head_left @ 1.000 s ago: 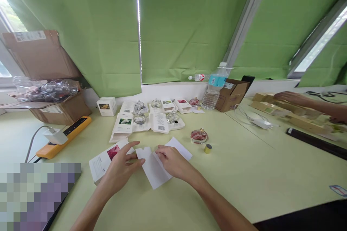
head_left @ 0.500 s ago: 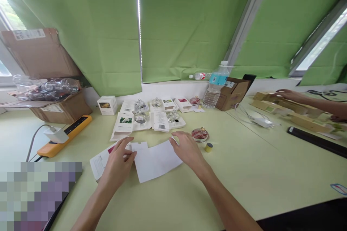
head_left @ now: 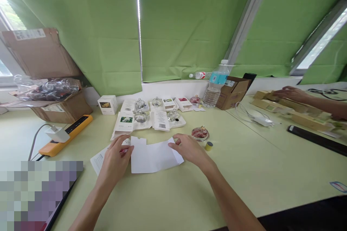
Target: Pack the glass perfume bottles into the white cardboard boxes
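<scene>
A flat white cardboard sheet (head_left: 153, 156) lies unfolded on the pale green table (head_left: 244, 173). My left hand (head_left: 115, 160) presses on its left edge, over a flattened printed box (head_left: 99, 158) with a pink flower picture. My right hand (head_left: 189, 148) rests on the sheet's right end, fingers spread. Just right of that hand sit a round glass bottle with red contents (head_left: 200, 133) and a small gold cap (head_left: 208, 146).
Behind the sheet lie several flat white boxes and clear glass bottles (head_left: 151, 115). An orange power strip (head_left: 66, 133) and open cardboard boxes (head_left: 54, 97) are at left. A water bottle (head_left: 215, 85) stands by the window. Another person's hands (head_left: 294, 95) handle wooden boxes at right.
The white sheet has been turned from a slanted pose to lie flat and horizontal. My right hand slid to its right end; my left hand stayed at the left edge.
</scene>
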Demonstrator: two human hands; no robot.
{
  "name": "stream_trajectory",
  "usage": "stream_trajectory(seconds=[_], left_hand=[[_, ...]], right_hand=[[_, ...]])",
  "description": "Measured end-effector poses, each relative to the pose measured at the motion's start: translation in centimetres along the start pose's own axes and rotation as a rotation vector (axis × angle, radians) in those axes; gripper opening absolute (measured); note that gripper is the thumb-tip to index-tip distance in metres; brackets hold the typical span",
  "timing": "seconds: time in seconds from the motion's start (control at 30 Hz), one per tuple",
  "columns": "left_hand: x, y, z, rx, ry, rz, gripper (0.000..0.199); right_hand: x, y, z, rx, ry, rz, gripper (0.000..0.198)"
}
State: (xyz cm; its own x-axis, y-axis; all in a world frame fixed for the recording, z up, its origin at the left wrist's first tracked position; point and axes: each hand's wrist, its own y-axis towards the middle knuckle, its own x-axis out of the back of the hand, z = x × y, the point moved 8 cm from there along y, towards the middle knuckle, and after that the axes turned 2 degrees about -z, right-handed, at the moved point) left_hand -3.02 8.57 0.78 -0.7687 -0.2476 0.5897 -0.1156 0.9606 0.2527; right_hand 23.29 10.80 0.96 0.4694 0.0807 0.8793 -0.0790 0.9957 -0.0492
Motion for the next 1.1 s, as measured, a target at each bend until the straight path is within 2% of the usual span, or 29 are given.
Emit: stream_trajectory(seconds=[0.07,0.17,0.23,0.3,0.47,0.53,0.87,0.93,1.03,1.1], left_hand=[[-0.3,0.0,-0.1,-0.009,-0.017,0.033,0.033],[-0.5,-0.1,-0.1,-0.031,-0.024,0.047,0.035],[-0.5,-0.2,0.0,-0.042,-0.023,0.041,0.035],[-0.5,-0.2,0.0,-0.052,-0.025,0.040,0.035],[-0.6,-0.2,0.0,-0.048,-0.024,0.044,0.035],[-0.6,-0.3,-0.3,-0.046,-0.033,0.047,0.036],[-0.2,-0.2,-0.2,0.001,-0.054,0.043,0.039],[-0.1,-0.1,0.1,0.014,-0.040,0.039,0.038],[0.1,0.0,0.3,0.026,-0.034,0.031,0.038],[0.3,0.0,0.2,0.026,-0.029,0.032,0.039]], right_hand=[[-0.3,-0.4,0.0,0.079,0.107,0.126,0.060],[-1.2,-1.2,0.4,0.233,0.114,0.343,0.098],[-1.5,-1.4,0.3,0.252,0.075,0.384,0.106],[-1.3,-1.2,0.1,0.209,0.044,0.320,0.100],[-1.0,-0.9,1.3,0.215,0.015,0.162,0.050],[-1.2,-0.9,1.6,0.224,0.005,0.137,0.040],[-1.3,-1.4,2.3,0.221,0.024,0.115,0.053],[-1.1,-1.1,1.8,0.170,0.012,0.096,0.050],[-0.7,-0.5,0.5,0.053,-0.092,0.042,0.032],[-0.5,-0.1,-0.1,0.002,-0.162,0.014,0.033]])
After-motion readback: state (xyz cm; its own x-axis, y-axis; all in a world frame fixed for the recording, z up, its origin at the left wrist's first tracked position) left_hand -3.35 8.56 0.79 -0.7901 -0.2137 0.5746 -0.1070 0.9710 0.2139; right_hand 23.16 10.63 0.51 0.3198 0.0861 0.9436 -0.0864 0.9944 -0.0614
